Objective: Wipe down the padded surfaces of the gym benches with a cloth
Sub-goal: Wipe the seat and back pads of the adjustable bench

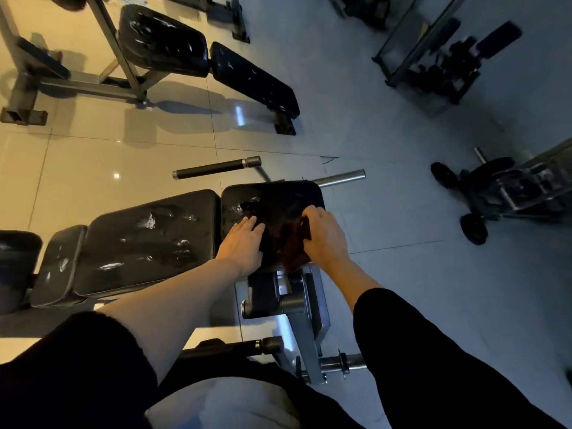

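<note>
A black padded bench lies across the middle of the head view. Its square seat pad (pixel 278 199) is nearest me and its long back pad (pixel 145 239) runs to the left, scuffed with pale marks. A dark reddish-brown cloth (pixel 286 243) lies on the near part of the seat pad. My left hand (pixel 243 243) rests flat on the pad at the cloth's left edge, fingers straight. My right hand (pixel 325 235) grips the cloth's right edge with curled fingers.
A second black bench (pixel 204 57) with a metal frame stands at the upper left on the glossy tile floor. Bars and handles (pixel 216 168) stick out beyond the seat pad. Weight plates and racks (pixel 495 193) sit at the right. The bench's steel base (pixel 306 320) is just in front of me.
</note>
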A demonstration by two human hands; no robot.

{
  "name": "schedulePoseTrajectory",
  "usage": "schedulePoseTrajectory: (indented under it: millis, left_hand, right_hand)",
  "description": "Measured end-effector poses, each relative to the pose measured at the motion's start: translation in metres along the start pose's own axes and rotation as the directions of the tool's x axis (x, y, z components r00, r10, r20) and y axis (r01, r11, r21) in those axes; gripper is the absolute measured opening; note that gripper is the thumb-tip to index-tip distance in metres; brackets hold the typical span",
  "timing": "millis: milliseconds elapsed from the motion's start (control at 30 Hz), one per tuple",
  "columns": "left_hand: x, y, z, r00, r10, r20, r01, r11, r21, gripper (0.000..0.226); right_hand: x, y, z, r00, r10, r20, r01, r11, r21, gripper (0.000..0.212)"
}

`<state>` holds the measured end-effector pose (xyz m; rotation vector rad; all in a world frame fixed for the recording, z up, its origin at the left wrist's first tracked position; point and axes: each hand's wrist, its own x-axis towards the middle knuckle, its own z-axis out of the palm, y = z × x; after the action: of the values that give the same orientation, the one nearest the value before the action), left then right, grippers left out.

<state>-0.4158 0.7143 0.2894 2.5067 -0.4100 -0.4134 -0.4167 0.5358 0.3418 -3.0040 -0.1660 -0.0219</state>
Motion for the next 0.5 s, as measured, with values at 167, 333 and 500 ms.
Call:
schedulePoseTrajectory:
  millis: [167, 333, 500]
  left_hand:
    - [0.011, 0.008, -0.009, 0.999, 0.048, -0.01, -0.047, 0.999, 0.025, 0.068]
    - [0.013, 0.003, -0.004, 0.999, 0.026, 0.031, -0.027, 0.999, 0.037, 0.068]
    - [0.007, -0.004, 0.006, 0.999, -0.027, 0.029, 0.026, 0.999, 0.021, 0.069]
  right_hand:
    - [0.009, 0.005, -0.009, 0.977, -0.031, -0.212, -0.007, 0.984, -0.177, 0.049]
    - [-0.011, 0.017, 0.027, 0.95, 0.093, 0.299, -0.045, 0.986, -0.163, 0.076]
    - [0.01, 0.007, 0.037, 0.981, 0.085, 0.173, -0.073, 0.995, -0.074, 0.074]
